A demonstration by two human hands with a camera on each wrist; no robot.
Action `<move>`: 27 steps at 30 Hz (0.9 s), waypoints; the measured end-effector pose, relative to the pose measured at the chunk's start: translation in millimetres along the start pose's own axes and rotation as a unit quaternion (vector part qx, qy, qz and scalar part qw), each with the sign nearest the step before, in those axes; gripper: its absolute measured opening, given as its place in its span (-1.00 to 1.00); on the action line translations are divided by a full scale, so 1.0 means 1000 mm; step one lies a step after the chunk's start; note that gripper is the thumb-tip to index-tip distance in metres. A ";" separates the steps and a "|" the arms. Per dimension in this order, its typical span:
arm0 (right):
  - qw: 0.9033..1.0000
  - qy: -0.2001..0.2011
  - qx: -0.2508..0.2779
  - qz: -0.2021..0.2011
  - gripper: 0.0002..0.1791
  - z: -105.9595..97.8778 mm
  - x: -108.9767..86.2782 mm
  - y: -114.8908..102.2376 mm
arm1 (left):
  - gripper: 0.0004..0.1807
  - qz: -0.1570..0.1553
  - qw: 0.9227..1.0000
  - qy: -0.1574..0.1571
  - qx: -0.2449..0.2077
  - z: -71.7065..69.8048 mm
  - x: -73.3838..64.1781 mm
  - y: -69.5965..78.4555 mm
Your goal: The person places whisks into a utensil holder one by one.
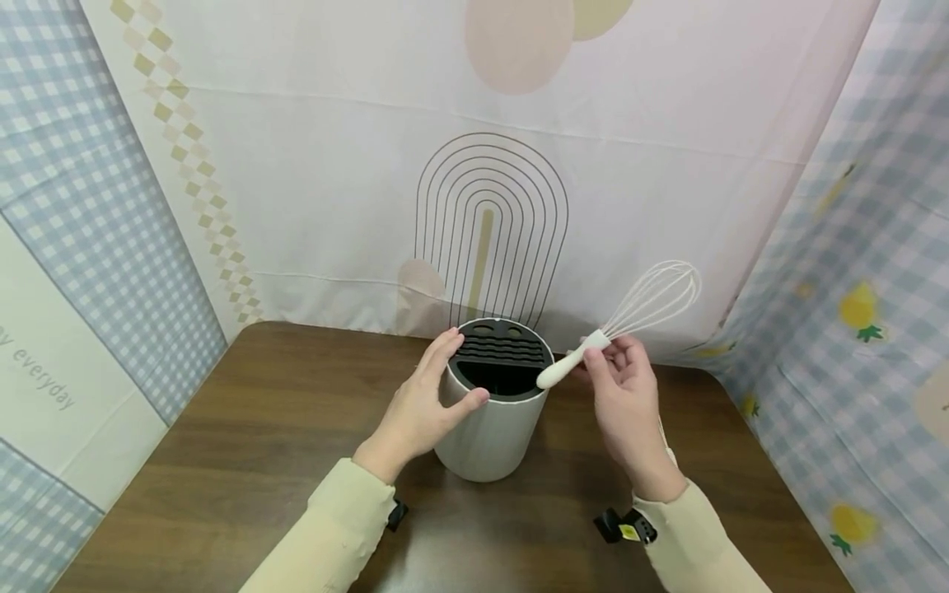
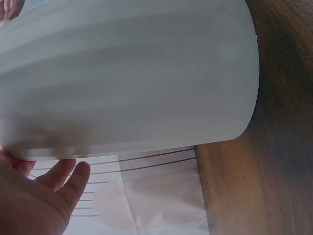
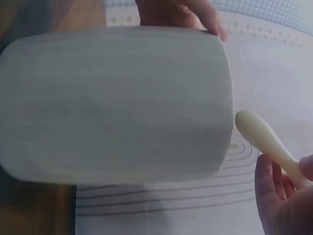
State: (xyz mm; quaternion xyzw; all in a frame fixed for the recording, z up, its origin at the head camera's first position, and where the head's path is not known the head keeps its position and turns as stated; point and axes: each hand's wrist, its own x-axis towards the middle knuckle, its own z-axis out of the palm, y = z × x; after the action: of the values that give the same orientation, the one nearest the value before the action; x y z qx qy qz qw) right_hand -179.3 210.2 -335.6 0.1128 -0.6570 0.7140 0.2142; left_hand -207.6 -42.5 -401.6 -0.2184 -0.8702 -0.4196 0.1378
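Note:
A white whisk (image 1: 578, 360) is pinched between the thumb and fingers of my right hand (image 1: 625, 403), its wire loops pointing up and right. The handle's rounded end is at the right rim of a white utensil holder (image 1: 489, 445) with a black slotted insert (image 1: 498, 347) and a dark front opening. In the right wrist view the whisk handle (image 3: 264, 134) is beside the holder's rim. My left hand (image 1: 418, 408) rests against the holder's left side, fingers extended along it and thumb at the front rim. The left wrist view shows those fingers (image 2: 63, 181) beside the holder's wall (image 2: 146, 83).
The holder stands on a brown wooden table (image 1: 296, 428). Behind it hangs a pale patterned cloth (image 1: 334, 181), and checked cloths hang at the left (image 1: 89, 165) and right (image 1: 830, 371). A black wrist camera (image 1: 621, 525) sits at the right cuff.

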 end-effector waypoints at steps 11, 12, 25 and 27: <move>0.999 -0.041 0.002 0.016 -0.63 0.030 0.003 0.011 | -0.09 0.002 1.000 0.002 0.001 0.003 -0.001 0.000; 0.999 -0.046 -0.006 0.014 -0.64 0.033 0.003 0.012 | -0.09 0.002 1.000 0.001 0.001 0.003 -0.001 0.000; 0.970 -0.115 -0.211 -0.036 -0.69 0.048 0.001 0.015 | -0.09 0.005 1.000 0.000 0.003 0.001 -0.001 0.001; 0.963 -0.123 -0.236 -0.049 -0.69 0.049 0.001 0.016 | -0.08 0.006 1.000 -0.001 0.003 0.001 -0.001 0.001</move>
State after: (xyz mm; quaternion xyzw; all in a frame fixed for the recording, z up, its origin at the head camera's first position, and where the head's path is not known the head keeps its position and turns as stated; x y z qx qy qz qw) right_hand -192.7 161.4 -343.8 0.1778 -0.8220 0.5077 0.1867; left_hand -206.1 -41.8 -401.8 -0.2241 -0.8704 -0.4155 0.1399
